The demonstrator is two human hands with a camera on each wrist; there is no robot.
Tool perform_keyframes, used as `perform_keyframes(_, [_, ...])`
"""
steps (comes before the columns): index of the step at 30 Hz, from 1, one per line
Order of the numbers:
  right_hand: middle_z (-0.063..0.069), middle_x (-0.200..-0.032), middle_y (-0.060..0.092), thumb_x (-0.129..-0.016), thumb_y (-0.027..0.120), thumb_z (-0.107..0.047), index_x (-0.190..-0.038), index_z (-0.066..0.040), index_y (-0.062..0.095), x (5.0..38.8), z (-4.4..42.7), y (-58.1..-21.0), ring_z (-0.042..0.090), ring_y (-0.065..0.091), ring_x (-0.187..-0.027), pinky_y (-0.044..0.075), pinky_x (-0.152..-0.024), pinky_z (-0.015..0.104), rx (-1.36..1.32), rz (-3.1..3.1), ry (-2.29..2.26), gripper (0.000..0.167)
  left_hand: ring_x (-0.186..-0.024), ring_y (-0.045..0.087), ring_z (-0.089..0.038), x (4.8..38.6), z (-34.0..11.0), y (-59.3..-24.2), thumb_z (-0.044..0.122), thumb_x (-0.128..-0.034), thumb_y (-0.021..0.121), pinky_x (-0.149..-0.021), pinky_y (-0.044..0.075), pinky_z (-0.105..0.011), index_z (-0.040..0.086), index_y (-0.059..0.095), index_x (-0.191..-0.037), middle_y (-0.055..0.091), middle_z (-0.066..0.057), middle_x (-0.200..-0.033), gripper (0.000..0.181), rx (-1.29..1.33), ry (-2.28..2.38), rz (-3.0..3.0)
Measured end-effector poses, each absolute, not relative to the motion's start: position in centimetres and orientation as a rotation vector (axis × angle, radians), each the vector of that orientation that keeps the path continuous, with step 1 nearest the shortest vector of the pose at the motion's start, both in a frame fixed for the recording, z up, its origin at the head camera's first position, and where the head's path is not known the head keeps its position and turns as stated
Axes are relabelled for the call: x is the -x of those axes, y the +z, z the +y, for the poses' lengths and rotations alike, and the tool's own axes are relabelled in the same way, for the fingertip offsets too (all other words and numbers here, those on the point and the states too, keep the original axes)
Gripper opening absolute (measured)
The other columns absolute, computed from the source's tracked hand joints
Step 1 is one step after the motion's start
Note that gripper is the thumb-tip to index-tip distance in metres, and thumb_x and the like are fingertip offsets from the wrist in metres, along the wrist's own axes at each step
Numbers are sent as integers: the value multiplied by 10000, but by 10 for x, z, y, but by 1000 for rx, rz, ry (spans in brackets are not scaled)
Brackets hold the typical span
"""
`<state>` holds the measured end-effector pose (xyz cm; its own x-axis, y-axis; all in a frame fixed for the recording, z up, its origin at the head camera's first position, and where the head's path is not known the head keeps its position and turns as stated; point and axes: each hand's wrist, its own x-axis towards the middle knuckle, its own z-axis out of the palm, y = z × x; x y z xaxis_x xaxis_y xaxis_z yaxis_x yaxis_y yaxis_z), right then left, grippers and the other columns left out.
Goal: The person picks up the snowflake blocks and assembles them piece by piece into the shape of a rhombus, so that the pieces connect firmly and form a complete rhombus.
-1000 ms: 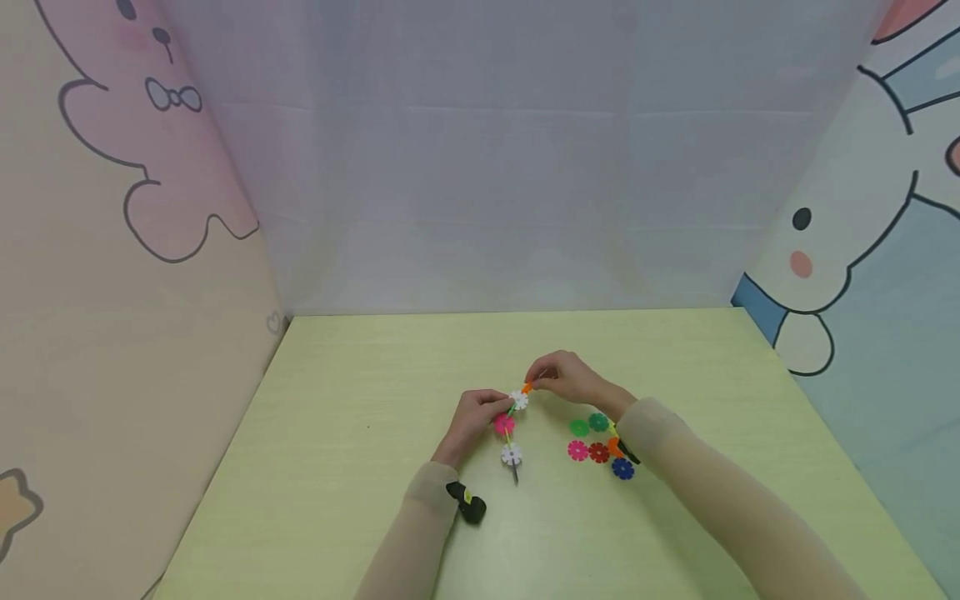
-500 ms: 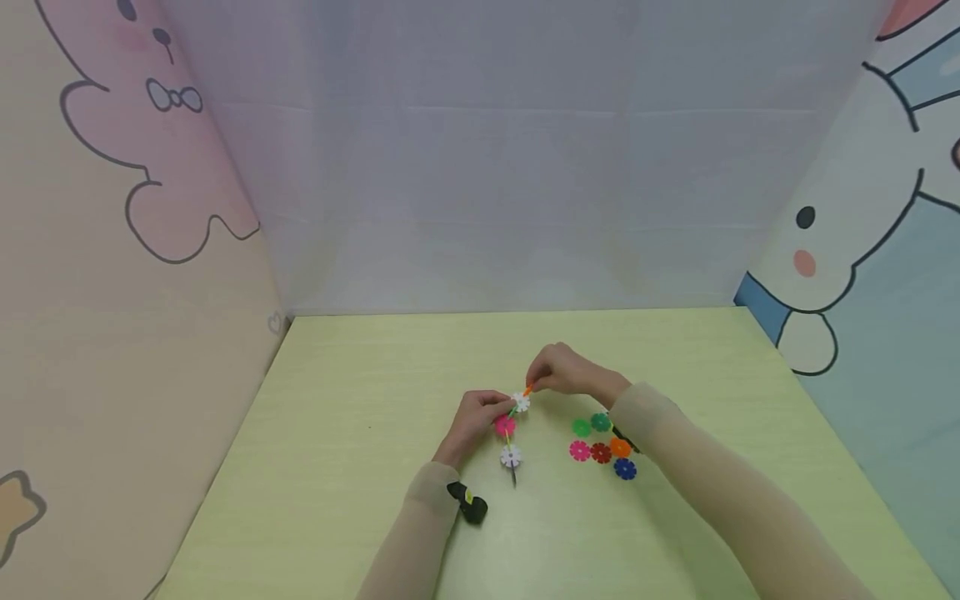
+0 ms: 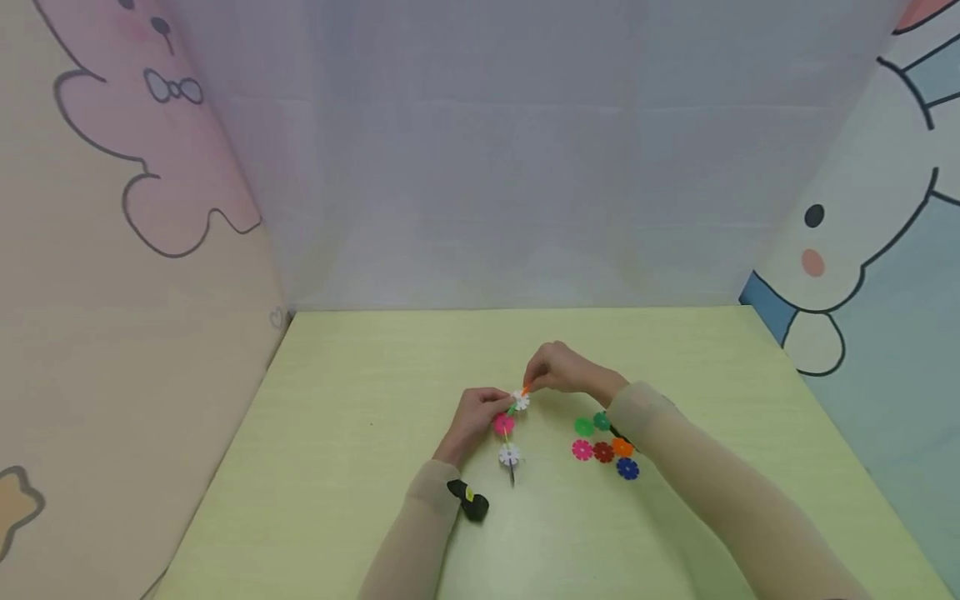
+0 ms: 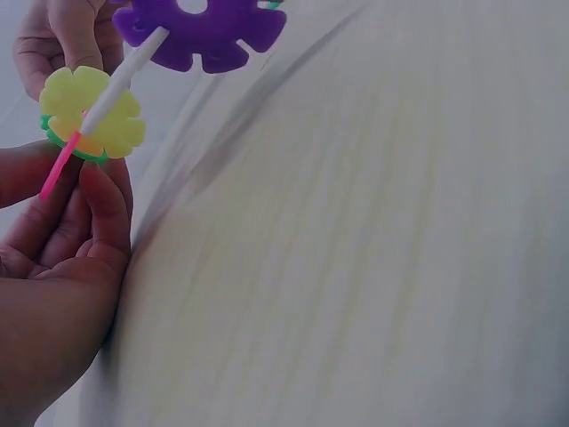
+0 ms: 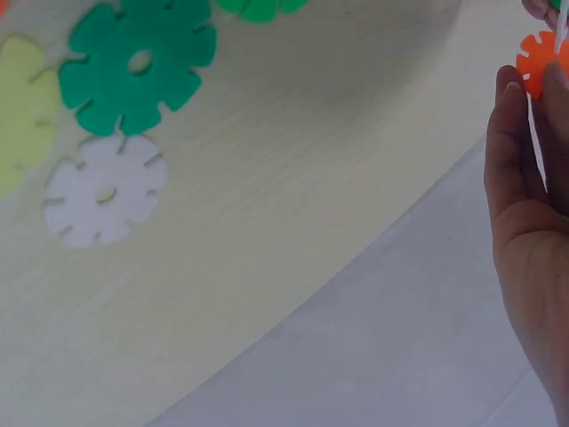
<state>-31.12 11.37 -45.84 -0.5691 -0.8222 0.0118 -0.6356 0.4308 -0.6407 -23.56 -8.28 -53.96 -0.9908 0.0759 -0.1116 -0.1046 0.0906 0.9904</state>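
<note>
In the head view my left hand (image 3: 474,419) pinches a chain of slotted snowflake discs near its upper end. The chain runs toward me through a white disc (image 3: 521,401), a pink disc (image 3: 504,425) and another white disc (image 3: 509,455). Between thumb and fingers of my right hand (image 3: 562,367) is an orange disc (image 5: 537,59), seen edge-on in the head view and touching the chain's upper end. The left wrist view shows a purple disc (image 4: 213,44), an edge-on white disc (image 4: 123,82) and a yellow disc (image 4: 93,111) joined together. My fingertips hide parts of the joints.
Loose discs lie right of the chain: pink (image 3: 582,450), red (image 3: 603,452), orange (image 3: 622,447), blue (image 3: 627,468) and green (image 3: 584,427). My right sleeve (image 3: 645,408) passes over that group. Near them lies a loose white disc (image 5: 106,190). Walls border the table (image 3: 360,500).
My right hand and forearm have shifted slightly up and to the left, with the orange disc still pinched at the chain. My left hand has stayed almost in place. The view has tilted slightly.
</note>
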Motion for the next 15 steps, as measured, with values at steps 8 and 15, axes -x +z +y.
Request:
perform_keyframes(8, [4,-857,711,-850,720,-53,-912,-35,759,307,113,-461,128,661,-790,512,-699,244,1200,2399,-890,75,-675,549,-93,235,-83,-539,128,-837,733,-583,420,-210,-19,715,-859,664,-30,-794,150,32,2081,2129])
perform_keyframes(15, [-5,-908,709,-867,693,-30,-984,0,742,304,113,-461,131,657,-836,518,-729,273,1179,2400,-916,130,-698,547,-115,235,-81,-538,92,-819,738,-625,435,-223,-71,693,-902,657,-30,-797,188,7,2127,2062])
